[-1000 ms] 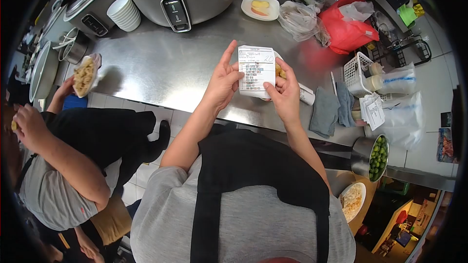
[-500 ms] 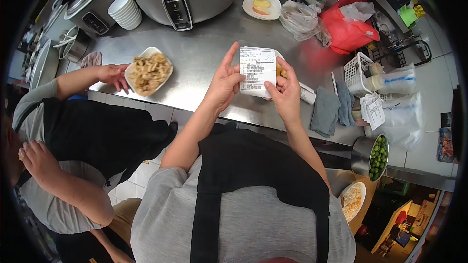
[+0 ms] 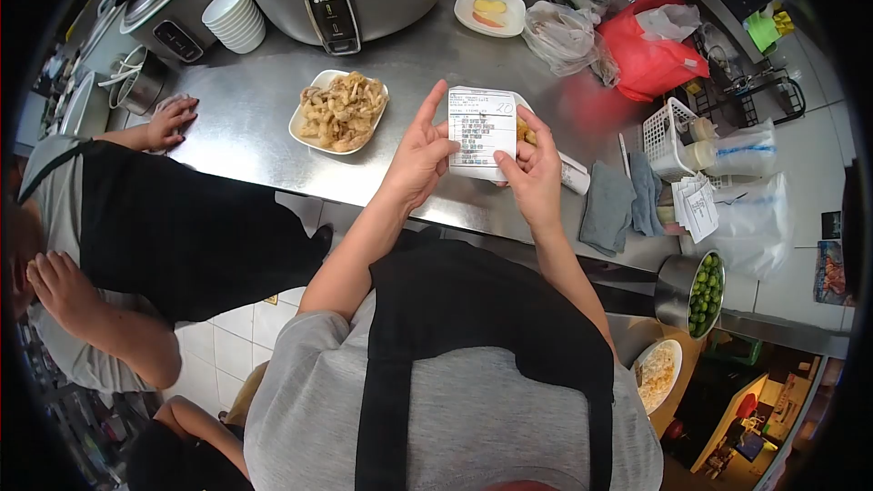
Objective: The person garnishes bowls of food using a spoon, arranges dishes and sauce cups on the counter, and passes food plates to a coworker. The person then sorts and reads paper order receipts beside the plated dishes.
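Note:
Between my two hands is a white paper slip [image 3: 482,132] with printed lines and a handwritten number. My left hand [image 3: 424,153] touches its left edge, index finger pointing up and thumb against the paper. Thumb and fingers of my right hand [image 3: 531,162] pinch the slip's right side. Behind the paper, a dish with yellowish food is mostly hidden. To the left of my hands, a white square dish of fried food [image 3: 341,111] rests on the steel counter [image 3: 264,141].
A co-worker [image 3: 164,236] stands at the left, one hand on the counter. Large cookers [image 3: 391,0], stacked white bowls [image 3: 234,20] and a small plate [image 3: 489,11] line the back. Grey cloths [image 3: 607,207], a white basket [image 3: 668,141] and a pot of green produce [image 3: 706,295] are at right.
The dish of fried food has moved right, closer to my left hand. The co-worker's hand has let go of it and drawn back to the left. My hands and the slip have barely moved.

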Tool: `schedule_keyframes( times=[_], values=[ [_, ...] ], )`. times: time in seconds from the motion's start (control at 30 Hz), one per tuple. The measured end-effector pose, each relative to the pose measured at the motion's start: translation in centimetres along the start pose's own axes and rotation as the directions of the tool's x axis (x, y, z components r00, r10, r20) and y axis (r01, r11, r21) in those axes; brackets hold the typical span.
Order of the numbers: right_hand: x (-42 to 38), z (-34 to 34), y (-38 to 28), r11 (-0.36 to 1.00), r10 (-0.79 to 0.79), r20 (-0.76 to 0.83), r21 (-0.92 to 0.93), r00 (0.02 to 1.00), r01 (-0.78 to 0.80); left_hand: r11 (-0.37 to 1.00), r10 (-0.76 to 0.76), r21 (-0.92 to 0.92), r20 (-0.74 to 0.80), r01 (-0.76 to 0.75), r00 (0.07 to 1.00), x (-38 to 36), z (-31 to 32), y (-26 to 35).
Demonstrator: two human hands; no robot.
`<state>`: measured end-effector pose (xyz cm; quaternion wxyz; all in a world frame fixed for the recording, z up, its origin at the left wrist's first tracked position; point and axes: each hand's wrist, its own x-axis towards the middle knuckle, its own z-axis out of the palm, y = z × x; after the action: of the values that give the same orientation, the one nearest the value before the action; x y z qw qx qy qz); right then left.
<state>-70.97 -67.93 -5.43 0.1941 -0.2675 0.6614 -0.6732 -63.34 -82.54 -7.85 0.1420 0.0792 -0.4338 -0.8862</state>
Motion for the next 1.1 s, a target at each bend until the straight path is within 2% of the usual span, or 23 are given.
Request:
schedule_keyframes(
  times=[0.63, 1.1],
  values=[
    [0.24, -0.03, 0.15, 1.000, 0.008, -0.006, 0.018, 1.000, -0.008, 0.997, -0.038, 0.060, -0.018, 0.039, 0.999, -0.03, 0.36, 0.32],
    [0.69, -0.25, 0.71, 1.000, -0.026, -0.021, 0.007, 0.999, 0.026, 0.999, -0.052, 0.000, 0.002, 0.052, 0.999, -0.02, 0.49, 0.30]
  ],
)
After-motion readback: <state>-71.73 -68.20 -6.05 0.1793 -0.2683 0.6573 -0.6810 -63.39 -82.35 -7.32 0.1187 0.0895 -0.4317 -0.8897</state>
